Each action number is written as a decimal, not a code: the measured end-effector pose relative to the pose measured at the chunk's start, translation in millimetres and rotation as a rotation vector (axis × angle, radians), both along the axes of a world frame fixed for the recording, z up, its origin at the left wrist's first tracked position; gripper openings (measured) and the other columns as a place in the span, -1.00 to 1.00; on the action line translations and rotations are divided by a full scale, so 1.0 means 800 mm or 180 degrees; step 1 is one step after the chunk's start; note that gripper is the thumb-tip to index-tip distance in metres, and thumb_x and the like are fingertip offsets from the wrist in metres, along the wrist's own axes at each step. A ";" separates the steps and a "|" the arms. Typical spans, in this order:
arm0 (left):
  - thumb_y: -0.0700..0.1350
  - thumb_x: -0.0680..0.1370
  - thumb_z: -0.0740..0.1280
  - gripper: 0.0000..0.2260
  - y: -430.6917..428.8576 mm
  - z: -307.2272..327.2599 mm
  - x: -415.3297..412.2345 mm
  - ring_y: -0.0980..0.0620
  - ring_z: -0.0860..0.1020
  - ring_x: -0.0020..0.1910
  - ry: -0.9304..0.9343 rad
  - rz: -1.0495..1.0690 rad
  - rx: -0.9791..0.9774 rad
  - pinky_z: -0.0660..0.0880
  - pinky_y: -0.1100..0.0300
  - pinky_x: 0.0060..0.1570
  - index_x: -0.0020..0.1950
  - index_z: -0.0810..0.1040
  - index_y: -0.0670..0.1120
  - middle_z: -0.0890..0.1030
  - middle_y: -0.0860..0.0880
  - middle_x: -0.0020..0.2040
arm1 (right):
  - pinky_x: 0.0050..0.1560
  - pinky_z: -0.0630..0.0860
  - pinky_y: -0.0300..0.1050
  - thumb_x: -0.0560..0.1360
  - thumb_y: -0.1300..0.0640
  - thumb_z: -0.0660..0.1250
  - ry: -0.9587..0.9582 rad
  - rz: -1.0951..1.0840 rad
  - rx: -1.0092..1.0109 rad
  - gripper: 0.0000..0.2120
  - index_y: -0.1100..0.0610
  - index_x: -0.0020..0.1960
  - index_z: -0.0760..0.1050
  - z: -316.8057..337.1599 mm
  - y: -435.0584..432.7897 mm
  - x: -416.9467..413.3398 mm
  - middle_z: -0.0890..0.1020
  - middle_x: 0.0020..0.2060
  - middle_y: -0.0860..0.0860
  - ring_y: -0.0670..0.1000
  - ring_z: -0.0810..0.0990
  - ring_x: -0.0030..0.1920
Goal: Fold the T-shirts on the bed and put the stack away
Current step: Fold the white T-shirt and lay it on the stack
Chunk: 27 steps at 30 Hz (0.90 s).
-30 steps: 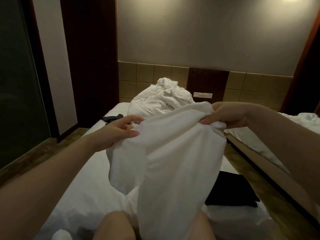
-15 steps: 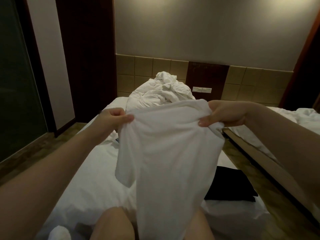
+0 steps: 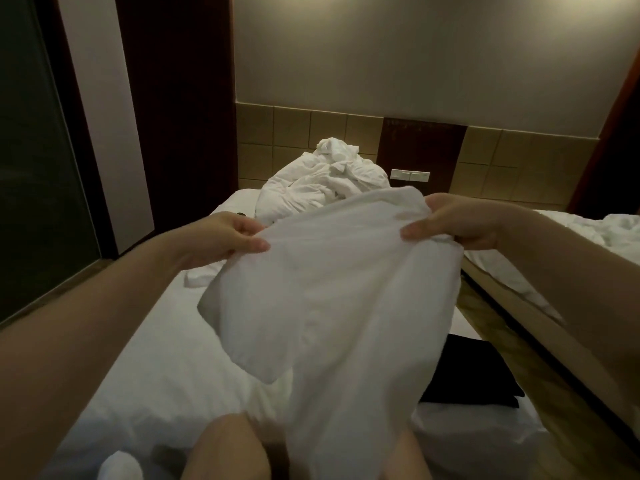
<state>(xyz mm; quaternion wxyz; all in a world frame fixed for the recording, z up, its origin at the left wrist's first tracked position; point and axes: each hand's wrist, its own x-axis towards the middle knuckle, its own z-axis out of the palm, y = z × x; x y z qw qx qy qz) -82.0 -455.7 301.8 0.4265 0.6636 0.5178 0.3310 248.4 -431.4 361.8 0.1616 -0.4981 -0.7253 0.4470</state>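
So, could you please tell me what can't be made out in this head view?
Head view:
The white T-shirt: hem cut off by the bottom edge.
The black item: partly behind the T-shirt, unidentifiable.
The white heap by the headboard: too dim and crumpled to tell shirts from bedding.
The left hand and right hand: most fingers hidden behind the cloth they grip.
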 end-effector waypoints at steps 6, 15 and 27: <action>-0.03 0.56 0.28 -0.90 0.018 -0.009 0.011 0.07 0.47 -0.33 0.0449 0.0901 0.0904 0.43 0.31 -0.39 -0.08 0.54 -0.02 0.51 -0.01 -0.23 | -0.15 0.55 -0.20 0.15 -0.03 0.55 -0.0437 -0.0415 0.0736 -0.35 0.13 0.18 0.47 0.002 0.003 -0.012 0.58 0.07 0.02 0.02 0.59 0.04; -0.10 0.54 0.32 -0.90 0.030 0.018 0.009 0.04 0.57 -0.17 0.0140 0.1251 0.1740 0.50 0.27 -0.17 -0.17 0.54 -0.06 0.57 -0.03 -0.16 | -0.01 0.44 -0.16 0.46 0.14 0.38 -0.0245 -0.0650 0.2499 -0.78 0.15 0.10 0.54 0.014 0.002 -0.038 0.56 -0.05 0.01 0.02 0.51 0.01; -0.11 0.59 0.22 -0.90 0.029 0.111 0.018 0.17 0.51 -0.28 0.0648 0.1745 0.3039 0.45 0.26 -0.23 -0.09 0.50 -0.06 0.54 -0.01 -0.17 | -0.18 0.44 -0.39 0.51 0.23 0.34 0.0447 -0.1193 0.3402 -0.72 0.30 0.19 0.53 0.079 0.013 -0.033 0.60 0.04 0.15 -0.10 0.56 -0.06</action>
